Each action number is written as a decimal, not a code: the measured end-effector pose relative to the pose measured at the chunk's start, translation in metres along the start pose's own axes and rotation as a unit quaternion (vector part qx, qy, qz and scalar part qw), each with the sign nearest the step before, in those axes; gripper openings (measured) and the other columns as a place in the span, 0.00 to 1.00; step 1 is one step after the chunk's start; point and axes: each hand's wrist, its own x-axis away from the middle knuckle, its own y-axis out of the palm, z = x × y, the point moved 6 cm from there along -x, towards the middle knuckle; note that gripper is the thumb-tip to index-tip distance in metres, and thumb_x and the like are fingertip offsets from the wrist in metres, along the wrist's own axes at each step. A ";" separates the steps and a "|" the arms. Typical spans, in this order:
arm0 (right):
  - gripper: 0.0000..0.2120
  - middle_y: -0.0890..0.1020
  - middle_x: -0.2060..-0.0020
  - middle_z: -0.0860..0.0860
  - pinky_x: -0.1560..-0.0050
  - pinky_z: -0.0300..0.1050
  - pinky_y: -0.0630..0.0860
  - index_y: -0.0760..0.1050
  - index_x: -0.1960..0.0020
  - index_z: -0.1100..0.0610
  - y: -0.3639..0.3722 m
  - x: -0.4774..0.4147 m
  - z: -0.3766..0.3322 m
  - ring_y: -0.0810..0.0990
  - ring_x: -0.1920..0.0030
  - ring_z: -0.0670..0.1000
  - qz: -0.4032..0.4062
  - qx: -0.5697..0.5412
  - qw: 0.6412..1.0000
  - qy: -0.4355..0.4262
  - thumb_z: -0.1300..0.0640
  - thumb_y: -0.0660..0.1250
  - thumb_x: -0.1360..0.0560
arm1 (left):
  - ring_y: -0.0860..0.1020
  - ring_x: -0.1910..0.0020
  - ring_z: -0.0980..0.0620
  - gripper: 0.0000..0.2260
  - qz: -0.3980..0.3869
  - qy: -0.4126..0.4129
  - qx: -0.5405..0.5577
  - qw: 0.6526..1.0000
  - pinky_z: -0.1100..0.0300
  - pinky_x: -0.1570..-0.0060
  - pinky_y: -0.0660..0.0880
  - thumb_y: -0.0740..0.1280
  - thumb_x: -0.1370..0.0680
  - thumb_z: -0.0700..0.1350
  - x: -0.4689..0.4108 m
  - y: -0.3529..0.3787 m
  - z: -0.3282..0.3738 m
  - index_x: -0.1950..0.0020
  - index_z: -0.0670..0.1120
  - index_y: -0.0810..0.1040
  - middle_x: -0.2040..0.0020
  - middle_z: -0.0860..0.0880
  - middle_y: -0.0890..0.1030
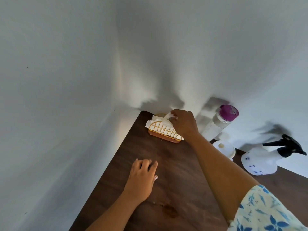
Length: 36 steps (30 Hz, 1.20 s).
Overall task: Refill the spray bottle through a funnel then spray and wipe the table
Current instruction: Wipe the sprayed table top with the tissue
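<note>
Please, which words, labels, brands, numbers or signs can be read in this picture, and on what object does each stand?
No text can be read anywhere in this view.
White plastic spray bottle with black trigger: only blue flower prints, no words.
Clear plastic bottle with purple cap: no label shows.
Yellow wire holder and white paper napkins: no writing.

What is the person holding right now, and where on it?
The right hand pinches a white napkin by its top edge. The left hand holds nothing.

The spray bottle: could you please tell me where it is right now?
In the head view, the spray bottle stands at the right side of the table, just right of and nearer than the purple-capped bottle.
</note>
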 end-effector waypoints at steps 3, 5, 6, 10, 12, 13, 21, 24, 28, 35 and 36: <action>0.09 0.82 0.51 0.53 0.56 0.42 0.67 0.79 0.48 0.57 -0.001 -0.004 0.002 0.76 0.52 0.52 0.021 -0.035 0.999 0.020 0.58 0.62 0.24 | 0.77 0.43 0.43 0.24 -0.012 0.007 0.018 1.000 0.48 0.39 0.71 0.72 0.30 0.54 -0.001 0.003 0.001 0.36 0.52 0.72 0.42 0.48 0.77; 0.08 0.81 0.54 0.52 0.57 0.41 0.67 0.77 0.50 0.57 -0.002 -0.005 0.006 0.75 0.55 0.50 0.043 -0.090 0.993 0.067 0.58 0.60 0.24 | 0.66 0.32 0.44 0.23 -0.021 0.014 0.023 0.999 0.48 0.30 0.58 0.62 0.22 0.53 -0.001 0.005 0.002 0.29 0.52 0.63 0.32 0.47 0.68; 0.08 0.80 0.55 0.51 0.57 0.41 0.67 0.76 0.50 0.57 -0.002 -0.005 0.007 0.75 0.55 0.50 0.053 -0.112 0.989 0.084 0.58 0.59 0.24 | 0.61 0.30 0.45 0.23 -0.016 0.013 0.021 1.000 0.49 0.28 0.53 0.58 0.20 0.53 -0.001 0.006 0.001 0.27 0.52 0.58 0.29 0.48 0.64; 0.09 0.76 0.56 0.49 0.56 0.42 0.67 0.72 0.45 0.58 -0.008 -0.004 0.008 0.74 0.55 0.50 0.087 -0.182 0.973 0.107 0.58 0.57 0.21 | 0.57 0.28 0.46 0.23 -0.023 0.001 0.026 0.999 0.51 0.27 0.49 0.54 0.19 0.53 -0.002 0.005 -0.002 0.26 0.53 0.54 0.27 0.48 0.60; 0.08 0.75 0.55 0.49 0.56 0.42 0.66 0.71 0.44 0.59 -0.011 -0.004 0.008 0.73 0.55 0.50 0.108 -0.195 0.969 0.108 0.58 0.57 0.21 | 0.57 0.28 0.46 0.23 -0.023 0.000 0.026 0.999 0.51 0.27 0.49 0.55 0.19 0.53 -0.002 0.004 -0.003 0.26 0.53 0.54 0.27 0.48 0.60; 0.08 0.75 0.55 0.49 0.56 0.42 0.66 0.71 0.44 0.59 -0.012 -0.005 0.009 0.73 0.55 0.50 0.117 -0.202 0.966 0.109 0.58 0.57 0.20 | 0.57 0.28 0.46 0.23 -0.023 0.000 0.024 0.999 0.50 0.27 0.49 0.55 0.19 0.53 -0.003 0.005 -0.003 0.26 0.53 0.54 0.27 0.48 0.60; 0.08 0.74 0.57 0.47 0.64 0.32 0.67 0.67 0.43 0.59 -0.025 0.005 0.003 0.72 0.61 0.42 0.227 -0.325 0.913 0.099 0.58 0.55 0.19 | 0.57 0.28 0.46 0.23 -0.049 -0.001 0.040 0.998 0.51 0.27 0.51 0.57 0.20 0.52 -0.004 0.008 -0.008 0.26 0.54 0.54 0.27 0.49 0.59; 0.07 0.75 0.57 0.47 0.63 0.33 0.69 0.67 0.42 0.58 -0.032 0.011 0.001 0.73 0.61 0.43 0.251 -0.372 0.887 0.107 0.58 0.56 0.19 | 0.55 0.27 0.46 0.24 -0.057 0.000 0.055 0.997 0.51 0.27 0.50 0.58 0.20 0.51 -0.002 0.005 -0.008 0.25 0.54 0.53 0.26 0.50 0.58; 0.12 0.77 0.59 0.49 0.59 0.40 0.74 0.67 0.41 0.51 -0.035 0.032 0.000 0.76 0.59 0.47 0.224 -0.506 0.817 0.163 0.60 0.63 0.22 | 0.51 0.25 0.47 0.25 -0.076 -0.004 0.058 0.995 0.53 0.27 0.48 0.59 0.20 0.49 0.003 -0.008 -0.007 0.25 0.53 0.53 0.24 0.51 0.54; 0.16 0.80 0.47 0.54 0.55 0.47 0.78 0.72 0.39 0.57 0.016 0.131 0.021 0.80 0.47 0.53 0.049 -0.604 0.752 0.258 0.65 0.67 0.26 | 0.61 0.28 0.49 0.22 -0.032 -0.057 0.156 0.986 0.58 0.30 0.60 0.57 0.21 0.38 0.035 -0.016 -0.006 0.27 0.47 0.61 0.26 0.47 0.63; 0.13 0.80 0.48 0.53 0.54 0.48 0.78 0.74 0.41 0.55 0.022 0.148 0.029 0.80 0.48 0.53 0.040 -0.579 0.767 0.274 0.63 0.67 0.26 | 0.60 0.27 0.50 0.22 -0.028 -0.063 0.165 0.984 0.58 0.30 0.59 0.57 0.21 0.38 0.046 -0.014 -0.005 0.26 0.47 0.60 0.26 0.47 0.63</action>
